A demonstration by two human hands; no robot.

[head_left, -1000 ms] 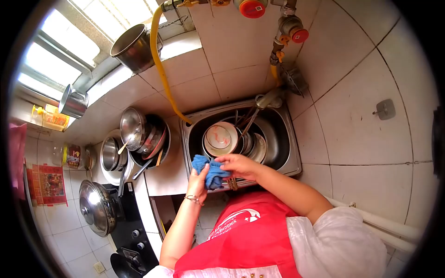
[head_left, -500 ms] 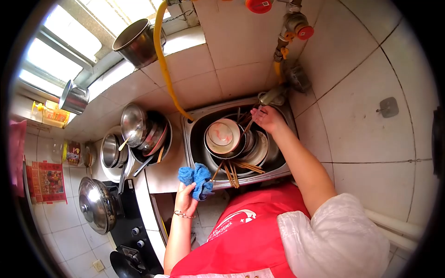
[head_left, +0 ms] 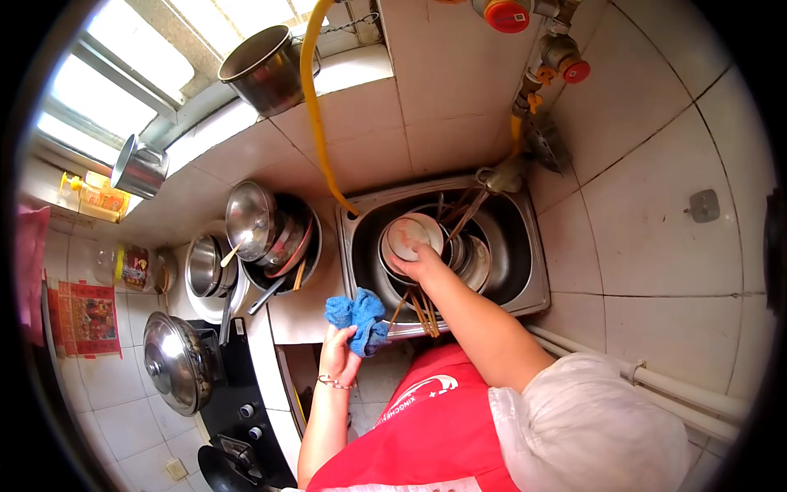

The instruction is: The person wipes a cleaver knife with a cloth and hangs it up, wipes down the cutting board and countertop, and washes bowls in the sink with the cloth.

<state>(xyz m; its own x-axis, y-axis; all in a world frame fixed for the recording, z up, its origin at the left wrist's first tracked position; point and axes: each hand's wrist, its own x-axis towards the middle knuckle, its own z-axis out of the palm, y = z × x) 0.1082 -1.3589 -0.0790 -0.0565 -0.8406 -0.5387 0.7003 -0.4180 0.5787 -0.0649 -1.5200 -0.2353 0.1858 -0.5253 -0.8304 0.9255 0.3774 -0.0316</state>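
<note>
My left hand is closed around a crumpled blue cloth, held just outside the near-left edge of the sink. Over in the steel sink, my right hand grips the rim of a small bowl on top of a stack; part of the fingers is hidden. Other bowls and a pot lie around and below it. Several wooden chopsticks rest across the sink's near side. Behind the stack, what looks like running water falls from the tap.
Left of the sink, a pan holds a steel lid and dishes, beside stacked steel bowls. A lidded pot stands by the black stove. A yellow hose hangs at the wall.
My right hand has moved from the tap down and left onto the small bowl. My left hand still holds the blue cloth. The view has shifted slightly.
</note>
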